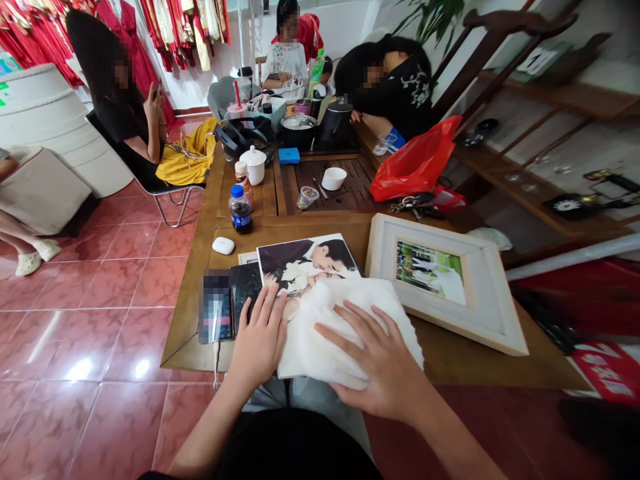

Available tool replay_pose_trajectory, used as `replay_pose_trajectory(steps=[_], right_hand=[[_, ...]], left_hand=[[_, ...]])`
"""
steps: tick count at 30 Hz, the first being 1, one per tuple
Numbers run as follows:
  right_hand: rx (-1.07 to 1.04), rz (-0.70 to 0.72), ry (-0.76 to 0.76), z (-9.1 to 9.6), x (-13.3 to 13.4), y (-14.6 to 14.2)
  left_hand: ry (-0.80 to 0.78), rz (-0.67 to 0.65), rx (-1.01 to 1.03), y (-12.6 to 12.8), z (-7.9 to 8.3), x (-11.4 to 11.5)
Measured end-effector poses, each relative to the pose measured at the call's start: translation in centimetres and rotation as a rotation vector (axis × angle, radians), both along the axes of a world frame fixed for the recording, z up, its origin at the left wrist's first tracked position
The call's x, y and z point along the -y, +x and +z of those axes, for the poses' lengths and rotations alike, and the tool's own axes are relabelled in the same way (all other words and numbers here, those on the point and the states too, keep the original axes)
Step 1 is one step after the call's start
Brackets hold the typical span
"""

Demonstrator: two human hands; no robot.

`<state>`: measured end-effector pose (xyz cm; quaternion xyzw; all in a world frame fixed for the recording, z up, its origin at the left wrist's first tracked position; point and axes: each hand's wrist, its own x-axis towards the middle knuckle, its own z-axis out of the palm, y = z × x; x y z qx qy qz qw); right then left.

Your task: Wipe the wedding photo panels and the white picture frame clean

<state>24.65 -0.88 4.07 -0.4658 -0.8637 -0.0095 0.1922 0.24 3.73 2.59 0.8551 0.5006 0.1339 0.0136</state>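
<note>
The wedding photo (305, 261) lay flat on the desk (300, 230), long side across; the spread left hand (257, 337) touched it, the spread right hand (380, 360) pressed the white cloth (330, 327).

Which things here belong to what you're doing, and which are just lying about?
Belonging to the job:
left hand, on the wedding photo; right hand, on the white cloth; probably the white picture frame beside them.

Lying about:
phone, bottle, small white case, lidded white mug, blue box, red plastic bag, keys.
</note>
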Motion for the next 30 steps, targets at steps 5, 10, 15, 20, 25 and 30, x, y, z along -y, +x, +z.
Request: replay_pose_trajectory(steps=[5, 10, 15, 20, 25, 30], right_hand=[[0.018, 0.036, -0.039, 0.1, -1.5, -1.2], [0.047, 0.004, -0.100, 0.6, -5.1, -1.0], [0.048, 0.008, -0.135, 1.1, -10.1, -0.5], [0.018, -0.037, -0.107, 1.3, -14.1, -0.4], [0.026, -0.058, -0.087, 1.6, -15.1, -0.6], [0.016, -0.072, -0.063, 1.5, -14.6, 0.0]], left_hand=[[-0.005, -0.008, 0.012, -0.2, 0.0, -0.1], [-0.021, -0.037, 0.015, -0.3, 0.1, -0.1], [-0.023, -0.025, 0.020, -0.2, 0.0, -0.1], [-0.002, -0.018, -0.002, -0.2, 0.1, -0.1], [0.003, -0.018, -0.014, -0.3, 0.2, 0.0], [0.022, -0.014, -0.006, -0.2, 0.1, 0.0]])
